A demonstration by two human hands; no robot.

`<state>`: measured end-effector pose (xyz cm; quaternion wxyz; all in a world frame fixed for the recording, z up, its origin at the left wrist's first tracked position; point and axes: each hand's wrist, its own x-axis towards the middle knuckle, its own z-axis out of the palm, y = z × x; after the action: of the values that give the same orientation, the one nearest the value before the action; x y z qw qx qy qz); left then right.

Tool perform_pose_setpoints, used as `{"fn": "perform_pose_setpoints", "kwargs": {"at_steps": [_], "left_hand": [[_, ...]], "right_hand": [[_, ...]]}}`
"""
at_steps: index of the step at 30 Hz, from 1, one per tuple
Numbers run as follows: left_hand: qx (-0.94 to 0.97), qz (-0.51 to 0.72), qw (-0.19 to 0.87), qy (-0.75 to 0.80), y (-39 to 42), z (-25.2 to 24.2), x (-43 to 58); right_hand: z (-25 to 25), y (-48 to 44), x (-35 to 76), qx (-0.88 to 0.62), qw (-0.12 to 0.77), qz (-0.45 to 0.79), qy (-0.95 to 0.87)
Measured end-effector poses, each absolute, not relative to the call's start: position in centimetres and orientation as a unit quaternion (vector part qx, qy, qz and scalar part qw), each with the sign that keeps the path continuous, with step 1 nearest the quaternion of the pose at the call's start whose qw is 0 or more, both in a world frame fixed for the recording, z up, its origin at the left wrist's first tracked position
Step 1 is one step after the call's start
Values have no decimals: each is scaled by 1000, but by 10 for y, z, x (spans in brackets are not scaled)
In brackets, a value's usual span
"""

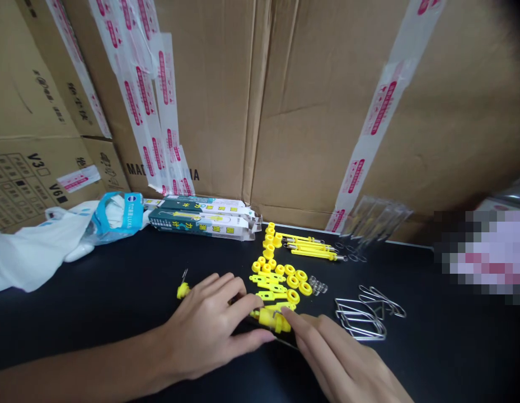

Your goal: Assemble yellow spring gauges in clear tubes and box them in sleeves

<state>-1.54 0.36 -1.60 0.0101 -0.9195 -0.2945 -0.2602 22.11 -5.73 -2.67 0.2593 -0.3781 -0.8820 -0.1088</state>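
My left hand [209, 327] lies on the black table, fingers curled round one end of a yellow plastic part [271, 319]. My right hand [339, 358] comes in from the lower right with its fingers together, the fingertip touching the same yellow part from the other side. Just beyond lies a cluster of yellow rings and flat pieces [280, 277]. A single small yellow piece with a metal pin [183, 288] sits left of my left hand.
Bent wire clips [362, 316] and small springs [317, 285] lie to the right. Assembled yellow rods [310, 246], clear sleeves [375, 221] and printed boxes [201, 218] sit at the back. White and blue bags [66, 235] lie left. Taped cardboard cartons [310, 112] wall off the table's far edge.
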Motion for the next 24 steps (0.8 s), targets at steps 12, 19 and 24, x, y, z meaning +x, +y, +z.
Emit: {"fn": "perform_pose_setpoints", "kwargs": {"at_steps": [12, 19, 24], "left_hand": [[-918, -293, 33, -266, 3, -13, -16], [-923, -295, 94, -229, 3, -16, -17], [-919, -294, 117, -236, 1, -21, -16]], "right_hand": [[-29, -53, 203, -389, 330, -75, -856], [-35, -49, 206, -401, 376, 1, -835], [-40, -46, 207, -444, 372, 64, -813]]}}
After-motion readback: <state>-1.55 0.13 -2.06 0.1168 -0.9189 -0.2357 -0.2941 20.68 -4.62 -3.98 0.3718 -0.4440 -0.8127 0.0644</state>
